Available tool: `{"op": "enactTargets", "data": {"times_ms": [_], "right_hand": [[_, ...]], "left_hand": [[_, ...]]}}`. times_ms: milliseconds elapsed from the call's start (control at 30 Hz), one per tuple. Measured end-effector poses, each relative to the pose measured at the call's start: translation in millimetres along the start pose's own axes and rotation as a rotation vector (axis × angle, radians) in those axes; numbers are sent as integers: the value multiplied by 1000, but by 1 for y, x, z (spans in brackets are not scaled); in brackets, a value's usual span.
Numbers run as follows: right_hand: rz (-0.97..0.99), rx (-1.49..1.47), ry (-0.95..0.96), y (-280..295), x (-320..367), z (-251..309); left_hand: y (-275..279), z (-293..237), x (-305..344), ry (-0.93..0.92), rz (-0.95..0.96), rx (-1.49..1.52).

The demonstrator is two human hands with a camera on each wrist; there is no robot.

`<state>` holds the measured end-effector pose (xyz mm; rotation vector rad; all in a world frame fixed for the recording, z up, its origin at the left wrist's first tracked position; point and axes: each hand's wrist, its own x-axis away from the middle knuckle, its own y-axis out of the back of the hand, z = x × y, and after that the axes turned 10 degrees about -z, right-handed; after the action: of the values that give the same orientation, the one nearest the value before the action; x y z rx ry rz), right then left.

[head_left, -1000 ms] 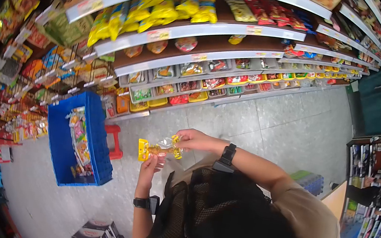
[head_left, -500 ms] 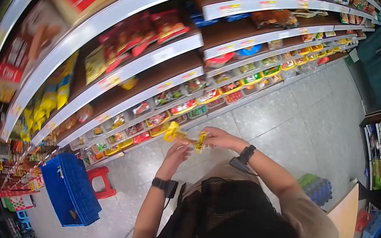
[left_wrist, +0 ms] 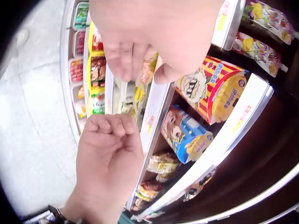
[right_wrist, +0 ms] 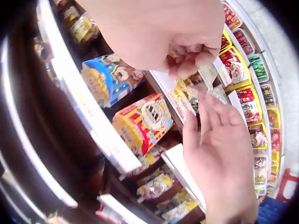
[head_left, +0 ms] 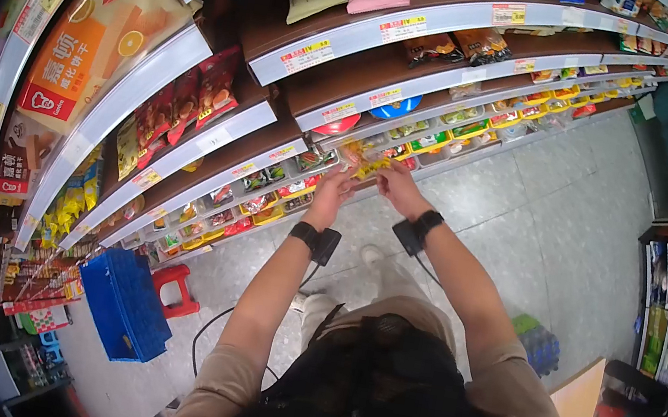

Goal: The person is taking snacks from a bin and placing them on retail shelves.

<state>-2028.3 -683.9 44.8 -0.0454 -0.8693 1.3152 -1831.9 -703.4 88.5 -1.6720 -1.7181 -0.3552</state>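
Both hands meet at a small clear-and-yellow snack packet (head_left: 374, 167) close over the lower shelf trays. My right hand (head_left: 400, 191) pinches one yellow end with curled fingers, which hide part of it in the right wrist view. On the packet's other end are the fingertips of my left hand (head_left: 333, 196). The left wrist view shows the packet (left_wrist: 145, 74) between the left thumb and fingers. Longer and straighter than the right hand's, the left fingers (right_wrist: 219, 114) overlap the packet in the right wrist view.
Shelves with price labels curve around the front, with wafer bags (head_left: 98, 40) at left. A red striped snack box (right_wrist: 148, 122) and a blue one (right_wrist: 112, 78) stand near the hands. A blue crate (head_left: 122, 306) and a red stool (head_left: 177, 290) are on the floor at left.
Both hands have moved forward with the packet, from in front of the body to the lower shelves. The view has swung right, and the blue crate now sits lower left.
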Motion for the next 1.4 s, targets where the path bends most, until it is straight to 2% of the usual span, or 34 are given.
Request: {"op": "enactTargets", "data": {"times_ms": [100,133,200,233,267,333,367,400,433,500,533,600,633,700,767,800,900,967,1033,1067,1100,1133,1200,1233,1300,1333,1367,1400], "right_hand": [[-15,45,-71,-5,-34,-10],[3,102,-81,9,-45,-24],[-6,232,-117,25,-42,-48],[-99,308,-134,13,-17,-44],[-43,299,-235,21,-17,-58],[2,315,-385,30,-10,-77],[-7,341,-430,24,-2,-78],[-12,364,-397,16,8,-75],[-14,325,-391,11,7,-76],[-17,254,-380,15,-3,-84],[11,195,-348,19,-9,-92],[-182,457,-269,3,-14,-104],[-281,587,-212,-3,-18,-107],[-443,1152,818,-5,-39,-113],[-332,1203,1021,-45,-45,-75],[-249,1421,1134,-48,-65,-68],[-232,1996,778,-91,-81,-58],[-232,2164,462,-109,-85,-53],[-241,2147,608,-84,-105,-74],[-205,2162,270,-74,-127,-76],[-331,2215,276,-92,-104,-91],[-293,2266,269,-96,-100,-104],[11,2555,230,-91,-97,-141],[296,2781,251,-86,-99,-165],[785,3013,376,-81,-97,-222],[870,2860,259,-110,-66,-243],[813,2572,47,-144,-39,-267],[565,2111,-326,-180,-8,-288]], "left_hand": [[47,-10,1,-90,-21,-14],[72,-10,4,-102,13,-107],[105,-18,45,-82,-61,-237],[149,10,45,-66,-84,-215],[181,30,63,-55,-140,-210],[249,86,111,-4,-388,-289],[300,135,139,-41,-436,-266],[365,202,164,26,-542,-190],[399,240,209,147,-662,-189],[450,330,307,299,-936,43],[454,360,355,406,-1032,123],[450,412,443,593,-1198,280],[438,432,471,656,-1219,328],[410,460,512,743,-1202,382],[386,478,523,775,-1126,412],[379,484,522,771,-1080,417],[383,493,504,683,-973,425],[406,487,477,569,-937,437],[443,466,448,471,-964,521],[465,458,443,345,-922,620],[478,417,447,283,-981,436],[494,386,452,229,-1001,415],[532,352,465,109,-1088,412],[554,349,474,81,-1117,444],[590,347,490,23,-1150,501],[603,348,501,28,-1192,529],[613,354,509,28,-1218,592],[622,364,518,31,-1240,652]]}}
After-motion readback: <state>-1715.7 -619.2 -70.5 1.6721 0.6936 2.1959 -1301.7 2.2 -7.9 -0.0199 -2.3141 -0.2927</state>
